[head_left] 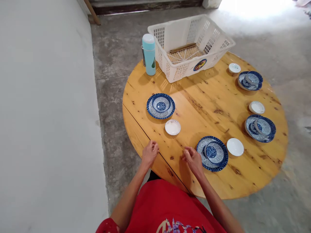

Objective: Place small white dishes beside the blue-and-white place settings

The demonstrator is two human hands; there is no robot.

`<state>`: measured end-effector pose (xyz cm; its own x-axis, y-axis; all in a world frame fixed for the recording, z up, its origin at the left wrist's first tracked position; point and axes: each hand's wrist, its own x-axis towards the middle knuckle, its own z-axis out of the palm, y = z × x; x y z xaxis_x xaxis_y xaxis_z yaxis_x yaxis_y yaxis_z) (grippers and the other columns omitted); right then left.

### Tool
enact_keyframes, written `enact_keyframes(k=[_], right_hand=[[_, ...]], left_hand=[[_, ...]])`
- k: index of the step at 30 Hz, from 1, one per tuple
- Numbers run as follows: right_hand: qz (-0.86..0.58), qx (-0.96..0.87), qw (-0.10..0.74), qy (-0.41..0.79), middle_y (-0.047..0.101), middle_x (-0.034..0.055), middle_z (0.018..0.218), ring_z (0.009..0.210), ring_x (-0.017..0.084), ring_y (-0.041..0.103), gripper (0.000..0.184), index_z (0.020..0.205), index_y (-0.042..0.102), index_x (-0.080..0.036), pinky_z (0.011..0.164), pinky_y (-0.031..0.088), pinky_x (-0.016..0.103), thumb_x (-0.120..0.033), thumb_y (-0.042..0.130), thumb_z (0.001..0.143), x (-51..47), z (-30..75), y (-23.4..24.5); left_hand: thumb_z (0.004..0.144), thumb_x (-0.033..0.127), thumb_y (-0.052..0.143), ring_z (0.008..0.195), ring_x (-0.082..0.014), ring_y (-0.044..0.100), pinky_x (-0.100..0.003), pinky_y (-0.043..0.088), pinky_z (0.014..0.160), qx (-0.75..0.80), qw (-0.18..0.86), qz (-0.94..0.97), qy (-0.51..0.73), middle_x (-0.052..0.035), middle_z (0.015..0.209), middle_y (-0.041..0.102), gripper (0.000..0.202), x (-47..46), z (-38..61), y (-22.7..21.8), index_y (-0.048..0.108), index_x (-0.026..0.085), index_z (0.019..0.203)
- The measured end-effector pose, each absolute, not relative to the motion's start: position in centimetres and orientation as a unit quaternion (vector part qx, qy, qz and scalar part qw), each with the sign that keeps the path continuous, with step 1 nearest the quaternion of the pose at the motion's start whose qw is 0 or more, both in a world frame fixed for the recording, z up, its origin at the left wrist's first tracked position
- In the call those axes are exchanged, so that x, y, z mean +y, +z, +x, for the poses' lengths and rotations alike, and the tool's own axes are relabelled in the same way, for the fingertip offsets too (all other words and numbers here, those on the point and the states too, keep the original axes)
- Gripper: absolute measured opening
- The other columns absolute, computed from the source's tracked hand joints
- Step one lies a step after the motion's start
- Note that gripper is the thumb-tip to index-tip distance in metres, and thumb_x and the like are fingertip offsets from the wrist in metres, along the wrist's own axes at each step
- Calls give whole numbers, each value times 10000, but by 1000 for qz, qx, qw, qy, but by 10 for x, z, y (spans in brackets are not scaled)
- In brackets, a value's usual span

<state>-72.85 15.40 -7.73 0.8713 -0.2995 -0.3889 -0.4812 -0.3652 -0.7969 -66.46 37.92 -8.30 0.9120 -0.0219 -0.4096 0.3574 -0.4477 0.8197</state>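
Note:
My left hand [150, 152] hovers near the table's front-left edge, its fingers curled together and nothing visible in them. Nearest to it is a small white dish [172, 127]. Beyond that dish, a patterned bowl [161, 105] sits on a blue-rimmed plate [160, 115]. My right hand [193, 158] is loosely bent, with fingers slightly apart and no object showing in it. Just right of this hand is another blue-rimmed plate [201, 147] bearing a tilted patterned bowl [216, 152]. A second white dish [235, 147] lies beside that plate.
The round wooden table [194, 119] also bears two more bowl-and-plate sets [260, 128] with white dishes [257, 107] at the right. At the back stand a light-blue bottle [149, 58] and a white plastic basket [177, 69] containing chopsticks [182, 48]. A white wall [48, 116] rises at left.

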Motion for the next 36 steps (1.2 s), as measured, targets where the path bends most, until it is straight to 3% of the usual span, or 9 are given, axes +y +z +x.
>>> enact_keyframes(k=[7, 14, 22, 31, 36], right_hand=[[-752, 307, 568, 132, 664, 52, 670, 531, 196, 619, 499, 951, 623, -158, 511, 482, 292, -612, 444, 850, 187, -818, -83], [-793, 317, 517, 58, 684, 62, 710, 594, 202, 645, 504, 1039, 656, -147, 584, 487, 291, -563, 424, 875, 189, -816, -73], [-847, 272, 454, 46, 668, 45, 677, 629, 208, 636, 403, 969, 685, -166, 624, 454, 305, -404, 367, 898, 200, -827, -73], [-817, 344, 463, 17, 744, 98, 846, 774, 270, 700, 439, 971, 699, -203, 712, 497, 360, -470, 370, 854, 157, -901, -83], [-769, 409, 491, -2, 677, 50, 598, 567, 270, 667, 437, 888, 702, -229, 589, 498, 371, -524, 394, 796, 115, -994, -121]], left_hand=[[897, 386, 421, 603, -137, 652, -235, 476, 602, 49, 479, 848, -222, 10, 681, 644, 217, 396, -695, -75, 534, 213, 833], [904, 393, 419, 683, -147, 681, -242, 486, 659, -59, 482, 834, -264, -7, 758, 688, 200, 364, -671, -73, 535, 232, 876], [903, 434, 366, 691, -194, 683, -287, 497, 672, -102, 416, 859, -282, -33, 738, 700, 256, 385, -676, -94, 528, 241, 853], [915, 446, 348, 731, -210, 693, -294, 488, 686, -135, 359, 877, -290, -43, 761, 706, 276, 367, -736, -80, 532, 246, 869], [927, 423, 330, 702, -189, 684, -285, 473, 685, -148, 362, 869, -303, -31, 752, 686, 260, 311, -804, -74, 507, 243, 864]])
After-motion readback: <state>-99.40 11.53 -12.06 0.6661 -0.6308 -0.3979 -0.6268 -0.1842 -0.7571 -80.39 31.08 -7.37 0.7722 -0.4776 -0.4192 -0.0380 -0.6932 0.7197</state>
